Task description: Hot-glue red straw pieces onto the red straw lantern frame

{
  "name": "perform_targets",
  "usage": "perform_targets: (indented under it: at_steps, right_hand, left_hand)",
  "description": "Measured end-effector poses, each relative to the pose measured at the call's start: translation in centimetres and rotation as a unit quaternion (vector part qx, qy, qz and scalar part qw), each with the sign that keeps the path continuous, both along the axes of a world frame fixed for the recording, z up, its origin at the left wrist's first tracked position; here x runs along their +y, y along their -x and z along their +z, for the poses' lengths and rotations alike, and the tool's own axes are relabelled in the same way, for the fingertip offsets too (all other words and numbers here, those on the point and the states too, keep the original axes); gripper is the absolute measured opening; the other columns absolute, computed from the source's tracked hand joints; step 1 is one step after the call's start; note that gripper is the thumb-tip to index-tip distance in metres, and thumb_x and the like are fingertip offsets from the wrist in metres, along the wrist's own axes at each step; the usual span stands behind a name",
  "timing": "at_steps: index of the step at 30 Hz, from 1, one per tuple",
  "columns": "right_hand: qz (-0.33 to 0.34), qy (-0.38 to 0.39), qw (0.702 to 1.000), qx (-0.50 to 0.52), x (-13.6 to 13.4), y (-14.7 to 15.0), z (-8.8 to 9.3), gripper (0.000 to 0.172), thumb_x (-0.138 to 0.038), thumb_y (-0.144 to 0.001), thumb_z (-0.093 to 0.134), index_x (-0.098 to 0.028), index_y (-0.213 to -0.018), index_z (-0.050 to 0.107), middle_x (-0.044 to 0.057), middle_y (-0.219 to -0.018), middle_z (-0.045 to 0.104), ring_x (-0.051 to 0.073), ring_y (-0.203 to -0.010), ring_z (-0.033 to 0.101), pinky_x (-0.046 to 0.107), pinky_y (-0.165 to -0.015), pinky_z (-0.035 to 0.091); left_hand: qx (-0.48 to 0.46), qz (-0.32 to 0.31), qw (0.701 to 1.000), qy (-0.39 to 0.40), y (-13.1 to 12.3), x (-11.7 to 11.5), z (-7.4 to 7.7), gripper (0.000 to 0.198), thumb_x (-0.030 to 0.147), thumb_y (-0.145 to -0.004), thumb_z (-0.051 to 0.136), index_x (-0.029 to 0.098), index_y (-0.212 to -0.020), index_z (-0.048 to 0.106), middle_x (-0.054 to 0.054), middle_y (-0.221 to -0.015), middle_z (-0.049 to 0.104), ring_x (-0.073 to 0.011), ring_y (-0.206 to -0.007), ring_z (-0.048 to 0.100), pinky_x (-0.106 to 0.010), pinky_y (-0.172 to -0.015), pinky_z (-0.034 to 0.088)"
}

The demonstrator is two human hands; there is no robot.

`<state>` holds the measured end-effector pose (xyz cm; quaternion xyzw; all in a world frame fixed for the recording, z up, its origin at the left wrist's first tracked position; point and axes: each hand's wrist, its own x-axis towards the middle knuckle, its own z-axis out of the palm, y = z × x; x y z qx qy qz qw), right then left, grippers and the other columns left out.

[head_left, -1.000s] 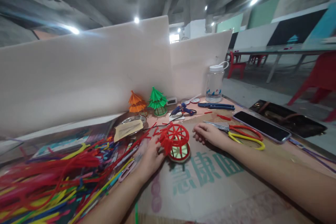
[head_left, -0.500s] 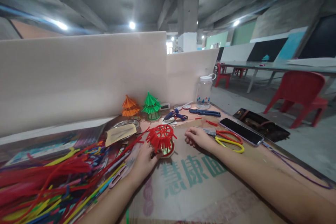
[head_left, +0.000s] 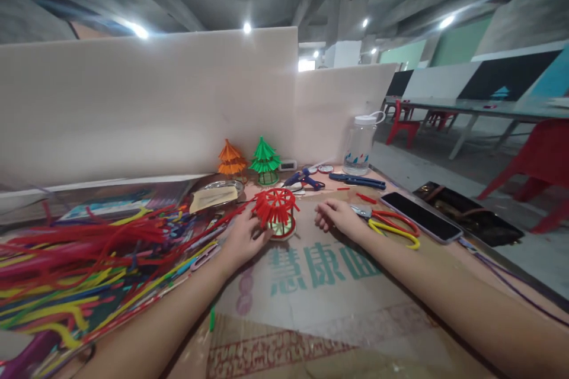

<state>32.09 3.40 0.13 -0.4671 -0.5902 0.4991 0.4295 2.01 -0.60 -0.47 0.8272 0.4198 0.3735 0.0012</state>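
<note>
A small model pavilion made of red pipe cleaners stands on the cardboard, with a fringed roof over a round pale base. At its left side is my left hand, thumb and fingers closed on the edge of the base; some fingertips are hidden. My right hand rests on the cardboard to the right of the pavilion, fingers curled in, and nothing shows in them. Just beyond its wrist lie pliers with red and yellow handles.
Pipe cleaners in many colours heap at left. Behind stand an orange model, a green one, a glue gun and a water bottle. A phone lies at right; a foam board stands behind.
The camera view has shifted, tilting down and to the left. Both hands keep nearly the same places on the table, the left one still at the red pavilion.
</note>
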Motion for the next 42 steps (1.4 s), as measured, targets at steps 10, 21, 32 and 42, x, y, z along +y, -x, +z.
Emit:
perform_targets:
  at_steps: [10,21,32,42]
  right_hand:
    - [-0.021,-0.042,0.996,-0.081,-0.7,0.0,0.0,0.024,-0.038,-0.088,0.068,-0.021,-0.077,0.054,0.0,-0.059,0.068,0.014,-0.049,0.064,0.024,-0.047,0.053]
    - [0.008,-0.242,0.928,-0.282,-2.1,0.1,1.2,0.016,-0.021,-0.092,0.062,-0.02,-0.097,0.077,0.011,-0.107,0.077,0.027,-0.106,0.068,0.042,-0.099,0.049]
    - [0.015,-0.298,0.893,-0.337,-2.6,0.0,0.8,0.03,-0.018,-0.097,0.046,-0.019,-0.114,0.071,0.012,-0.117,0.076,0.026,-0.107,0.07,0.04,-0.095,0.052]
    - [0.011,-0.289,0.867,-0.405,-3.0,0.4,1.3,0.022,-0.03,-0.099,0.053,-0.022,-0.105,0.073,0.008,-0.096,0.077,0.022,-0.083,0.069,0.032,-0.074,0.05]
  left_hand:
    - [0.015,0.016,0.999,0.039,0.2,0.2,0.0,0.036,0.049,-0.094,0.056,0.018,-0.079,0.068,-0.014,-0.101,0.067,-0.0296,-0.1,0.066,-0.044,-0.09,0.056]
    - [-0.056,0.056,0.994,0.08,0.2,0.8,-0.5,0.054,0.064,-0.086,0.061,0.017,-0.112,0.063,-0.01,-0.101,0.068,-0.0282,-0.091,0.068,-0.041,-0.081,0.057]
    - [-0.032,0.038,0.997,0.063,0.0,0.9,-0.3,0.055,0.058,-0.087,0.064,0.018,-0.124,0.062,-0.016,-0.122,0.07,-0.0344,-0.112,0.067,-0.05,-0.098,0.054]
    - [-0.001,0.022,0.999,0.041,-0.2,1.0,-0.5,0.046,0.052,-0.091,0.062,0.018,-0.122,0.067,-0.016,-0.126,0.071,-0.0353,-0.119,0.065,-0.052,-0.104,0.052]
